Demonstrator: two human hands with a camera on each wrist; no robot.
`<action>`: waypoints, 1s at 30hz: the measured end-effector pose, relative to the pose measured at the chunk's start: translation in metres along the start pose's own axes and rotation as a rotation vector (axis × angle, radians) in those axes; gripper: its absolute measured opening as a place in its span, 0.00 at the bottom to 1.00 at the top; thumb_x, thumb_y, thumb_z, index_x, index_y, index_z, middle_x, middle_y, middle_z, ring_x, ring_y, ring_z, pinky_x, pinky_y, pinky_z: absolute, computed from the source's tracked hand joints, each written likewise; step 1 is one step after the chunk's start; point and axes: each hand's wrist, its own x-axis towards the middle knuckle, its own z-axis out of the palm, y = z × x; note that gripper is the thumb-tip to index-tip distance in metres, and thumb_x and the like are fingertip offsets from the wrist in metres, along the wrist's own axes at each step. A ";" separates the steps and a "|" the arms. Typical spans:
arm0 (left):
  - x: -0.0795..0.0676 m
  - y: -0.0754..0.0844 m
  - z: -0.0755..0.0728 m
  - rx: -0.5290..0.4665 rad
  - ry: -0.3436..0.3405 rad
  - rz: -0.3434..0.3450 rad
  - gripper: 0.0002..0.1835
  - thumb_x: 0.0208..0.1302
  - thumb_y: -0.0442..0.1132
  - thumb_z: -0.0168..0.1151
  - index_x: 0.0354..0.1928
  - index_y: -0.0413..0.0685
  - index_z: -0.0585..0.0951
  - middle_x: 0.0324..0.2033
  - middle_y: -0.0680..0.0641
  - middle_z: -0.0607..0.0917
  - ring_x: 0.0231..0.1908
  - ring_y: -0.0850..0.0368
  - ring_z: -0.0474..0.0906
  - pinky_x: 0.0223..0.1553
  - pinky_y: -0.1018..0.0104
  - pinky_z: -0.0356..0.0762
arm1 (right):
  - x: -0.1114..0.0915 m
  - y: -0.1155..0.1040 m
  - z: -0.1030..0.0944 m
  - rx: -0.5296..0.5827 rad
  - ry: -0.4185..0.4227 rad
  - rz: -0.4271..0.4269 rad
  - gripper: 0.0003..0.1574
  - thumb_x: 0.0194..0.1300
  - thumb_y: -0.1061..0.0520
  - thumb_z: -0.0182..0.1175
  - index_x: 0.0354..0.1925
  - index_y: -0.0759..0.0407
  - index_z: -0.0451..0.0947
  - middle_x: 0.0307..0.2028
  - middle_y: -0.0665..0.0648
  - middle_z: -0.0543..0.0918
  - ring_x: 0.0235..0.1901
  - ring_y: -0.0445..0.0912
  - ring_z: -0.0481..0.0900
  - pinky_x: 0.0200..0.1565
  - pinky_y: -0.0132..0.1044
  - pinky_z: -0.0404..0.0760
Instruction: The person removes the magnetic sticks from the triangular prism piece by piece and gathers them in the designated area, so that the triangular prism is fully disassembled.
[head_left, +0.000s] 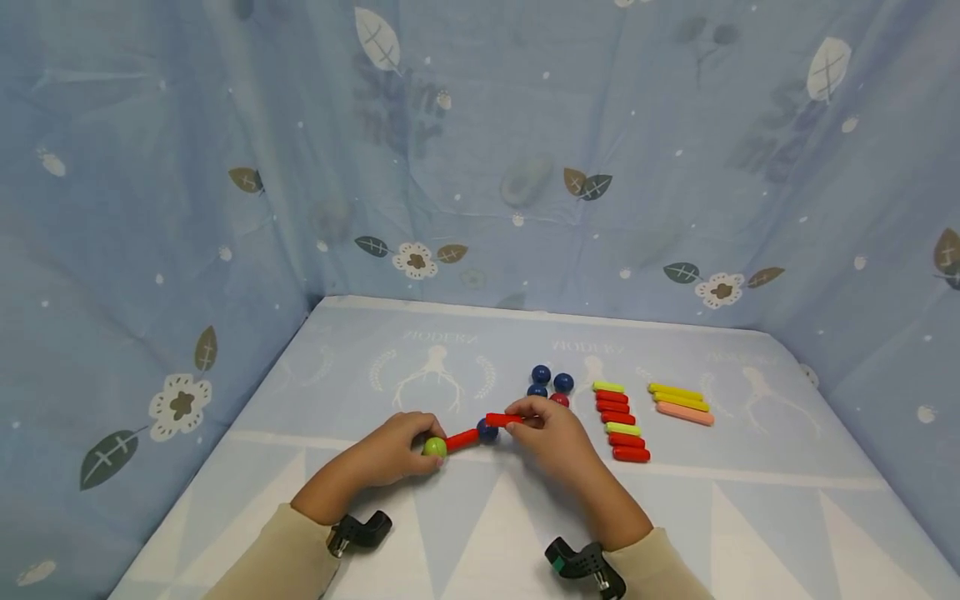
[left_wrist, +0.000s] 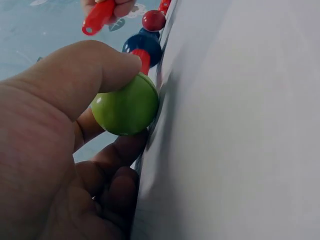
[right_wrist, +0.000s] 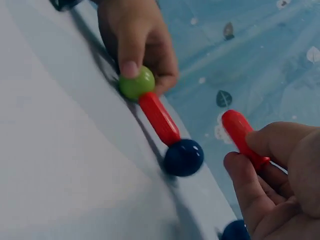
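My left hand (head_left: 393, 450) grips a green ball (left_wrist: 126, 107) between thumb and fingers, low over the table. A red rod (right_wrist: 159, 119) joins that ball to a dark blue ball (right_wrist: 184, 157), so the three form one line. My right hand (head_left: 551, 433) pinches a second red rod (right_wrist: 242, 137) between thumb and fingertips. In the right wrist view this rod stands apart from the blue ball, with its free end pointing away from the fingers. From the head camera, the held rod (head_left: 501, 420) overlaps the top of the blue ball (head_left: 487, 431).
Behind my right hand lie several blue balls (head_left: 563, 382) and a red ball (head_left: 559, 401). Further right is a column of red rods (head_left: 631, 454) and yellow-green rods (head_left: 608, 387). Beside it lie yellow rods (head_left: 676, 392) and a salmon-coloured rod (head_left: 685, 414). A patterned blue curtain (head_left: 480, 150) surrounds the table.
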 end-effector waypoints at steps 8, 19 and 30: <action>-0.001 -0.006 -0.001 0.021 -0.002 0.006 0.11 0.66 0.42 0.73 0.47 0.58 0.83 0.42 0.57 0.81 0.44 0.57 0.73 0.47 0.62 0.72 | 0.010 0.012 -0.051 -0.009 0.103 0.093 0.12 0.72 0.51 0.68 0.52 0.42 0.86 0.51 0.52 0.86 0.48 0.50 0.82 0.47 0.39 0.82; 0.003 -0.006 0.000 0.013 0.007 -0.022 0.12 0.65 0.43 0.74 0.48 0.60 0.84 0.44 0.59 0.81 0.45 0.57 0.74 0.49 0.60 0.74 | 0.035 0.031 -0.141 -0.001 0.106 0.228 0.29 0.78 0.41 0.59 0.70 0.48 0.73 0.68 0.59 0.74 0.67 0.59 0.70 0.65 0.58 0.74; 0.003 -0.012 0.000 -0.022 -0.005 -0.010 0.13 0.66 0.44 0.74 0.50 0.61 0.84 0.45 0.59 0.82 0.46 0.57 0.74 0.50 0.59 0.74 | 0.057 0.051 -0.159 -0.147 0.129 0.276 0.23 0.81 0.52 0.54 0.69 0.54 0.73 0.66 0.63 0.76 0.61 0.58 0.75 0.61 0.52 0.79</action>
